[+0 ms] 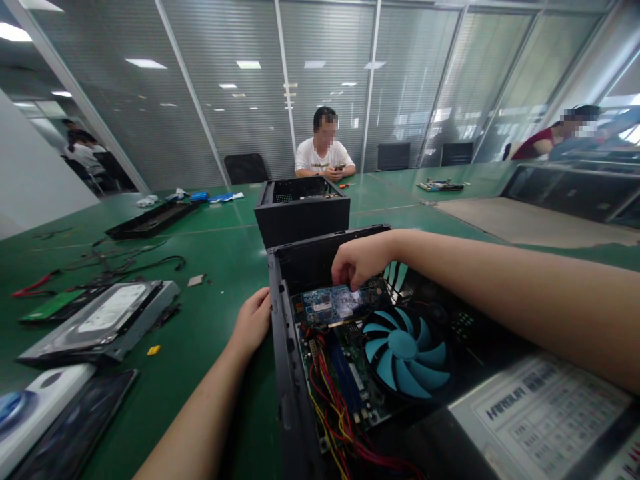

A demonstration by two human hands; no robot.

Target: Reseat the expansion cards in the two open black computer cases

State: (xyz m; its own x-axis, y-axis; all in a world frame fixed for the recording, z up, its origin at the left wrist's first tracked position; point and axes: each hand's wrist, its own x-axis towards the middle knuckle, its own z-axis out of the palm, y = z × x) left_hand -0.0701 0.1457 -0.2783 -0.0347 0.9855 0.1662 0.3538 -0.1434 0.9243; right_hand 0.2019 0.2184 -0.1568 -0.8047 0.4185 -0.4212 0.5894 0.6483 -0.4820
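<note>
An uncovered black computer case [280,373] lies in front of me with its inside showing. My right hand [361,259] reaches in from the right, fingers closed on the upper edge of a blue graphics card [320,303]. The card lies inside the case, beside a CPU fan [403,345] with teal blades. My left hand [254,320] grips the left wall of the case from outside, its fingertips partly hidden there. Red, yellow and black power cables [340,423] run near the blue memory slots [345,373]. A labelled power supply [540,413] fills the lower right.
Behind the case stands another black case [304,217]. To the left lie a hard drive [113,310] in a metal bracket, loose cables [135,267] and a long black panel [153,219]. A person [324,150] sits across the green table [220,257]; another sits far right.
</note>
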